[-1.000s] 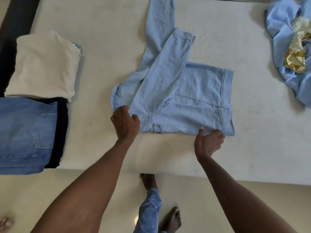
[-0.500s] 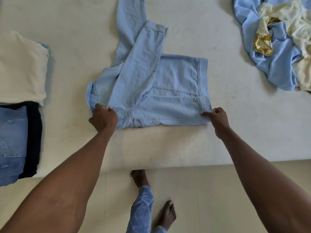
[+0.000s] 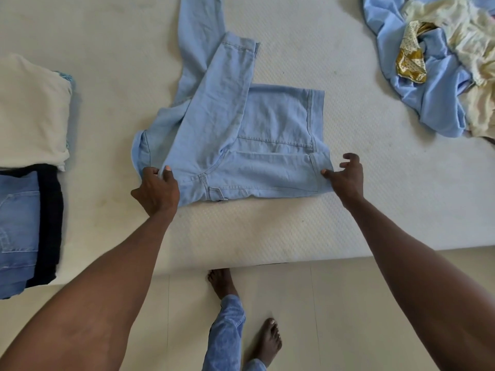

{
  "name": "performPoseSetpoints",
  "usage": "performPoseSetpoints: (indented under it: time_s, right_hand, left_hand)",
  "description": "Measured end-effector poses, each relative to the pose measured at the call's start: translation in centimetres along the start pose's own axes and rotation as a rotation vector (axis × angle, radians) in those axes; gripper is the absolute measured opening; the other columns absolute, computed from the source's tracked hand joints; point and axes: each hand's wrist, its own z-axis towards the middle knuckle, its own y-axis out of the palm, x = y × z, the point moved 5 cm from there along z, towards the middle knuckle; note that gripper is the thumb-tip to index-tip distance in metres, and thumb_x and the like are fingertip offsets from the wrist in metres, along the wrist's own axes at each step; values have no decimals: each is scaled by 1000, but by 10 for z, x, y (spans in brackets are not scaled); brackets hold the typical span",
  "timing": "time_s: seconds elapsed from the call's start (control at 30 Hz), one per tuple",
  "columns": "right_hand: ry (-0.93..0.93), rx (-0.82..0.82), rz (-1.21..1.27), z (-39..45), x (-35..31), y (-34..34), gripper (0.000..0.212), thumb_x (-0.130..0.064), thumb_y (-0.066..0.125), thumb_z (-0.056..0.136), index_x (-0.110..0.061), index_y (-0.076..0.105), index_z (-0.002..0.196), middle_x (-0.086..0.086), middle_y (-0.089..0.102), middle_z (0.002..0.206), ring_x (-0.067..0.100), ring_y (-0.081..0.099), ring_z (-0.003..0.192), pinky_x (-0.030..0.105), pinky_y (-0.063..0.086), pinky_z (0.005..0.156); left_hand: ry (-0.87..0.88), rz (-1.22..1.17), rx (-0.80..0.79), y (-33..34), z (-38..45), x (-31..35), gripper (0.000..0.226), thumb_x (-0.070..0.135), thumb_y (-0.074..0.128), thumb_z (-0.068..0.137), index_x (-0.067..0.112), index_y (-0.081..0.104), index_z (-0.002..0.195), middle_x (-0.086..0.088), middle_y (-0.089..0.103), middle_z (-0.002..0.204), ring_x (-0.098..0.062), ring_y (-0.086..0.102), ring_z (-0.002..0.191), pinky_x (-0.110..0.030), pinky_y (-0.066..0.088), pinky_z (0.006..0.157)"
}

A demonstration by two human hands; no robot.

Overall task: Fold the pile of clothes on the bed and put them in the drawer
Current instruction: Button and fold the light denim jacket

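Observation:
Light blue jeans (image 3: 241,145) lie partly folded on the white mattress (image 3: 267,231), one leg laid across the seat and the other running off the top of the view. My left hand (image 3: 156,190) pinches the near left corner of the jeans. My right hand (image 3: 347,178) holds the near right corner at the waistband with thumb and forefinger, the other fingers spread. A heap of unfolded clothes (image 3: 439,62), blue, cream and gold, lies at the far right.
At the left edge a folded cream garment (image 3: 32,113) rests beside folded darker blue jeans (image 3: 18,226) on a black garment (image 3: 51,220). The mattress edge runs below my hands, with tiled floor (image 3: 348,317) and my bare feet (image 3: 267,341) beneath.
My right hand moved from the middle of the near edge out to the right corner of the jeans. My left hand's grip shifted on the left corner. The camera panned right.

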Motion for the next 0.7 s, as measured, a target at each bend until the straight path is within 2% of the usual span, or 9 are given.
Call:
performPoseSetpoints:
  time_s: [0.07,0.13,0.23,0.33,0.43,0.5,0.6,0.7]
  right_hand:
    - [-7,-1,-13,-3,0,3,65,-17,82,77,-11,46,130,8,51,121,20,53,103,20,42,67]
    - [71,-69,90,-4,8,5,58,-17,85,74,-5,54,121,9,59,113,22,60,99,21,44,63]
    - [152,-288,199,-10,17,9,55,-16,86,72,-4,60,118,8,69,109,23,68,99,27,52,75]
    - [169,-459,229,-17,20,8,35,-14,75,84,-6,66,117,5,71,112,18,66,101,27,44,80]
    - [241,-443,299,-17,36,2,31,-17,70,88,-10,66,118,4,67,122,22,59,116,37,35,94]
    - [262,-401,340,-15,45,-2,28,-16,69,88,-11,63,115,6,65,124,23,57,118,40,35,98]
    - [270,-318,335,-20,48,-6,29,-20,72,87,-6,62,111,9,65,115,22,60,106,36,40,91]
    - [208,-236,206,-21,48,-2,28,-24,73,86,-3,64,103,9,66,101,22,61,90,35,46,82]
  left_hand:
    - [-8,56,-32,2,2,-2,30,31,46,101,5,58,107,-20,68,105,-40,61,97,-43,31,95]
    - [4,94,-51,3,4,-3,31,30,43,103,4,59,107,-21,68,106,-41,61,98,-44,32,93]
    - [-5,97,-65,1,2,-3,33,32,42,104,4,59,107,-22,67,105,-41,61,97,-44,31,93]
    - [-27,87,-61,-2,0,-7,34,30,39,105,4,60,105,-22,68,104,-40,60,96,-43,29,92]
    - [-33,-56,-1,-5,-5,-14,30,30,43,104,5,59,96,-19,69,97,-38,60,90,-40,32,89]
    - [-24,-187,19,-5,-12,-19,30,30,48,103,4,60,95,-18,70,99,-39,61,91,-38,38,86]
    - [-95,-299,31,-8,-19,-34,37,38,55,99,2,61,99,-17,70,102,-37,62,94,-34,41,78]
    - [-105,-229,22,-5,-24,-48,39,43,56,98,4,59,98,-17,70,98,-38,62,90,-36,40,80]
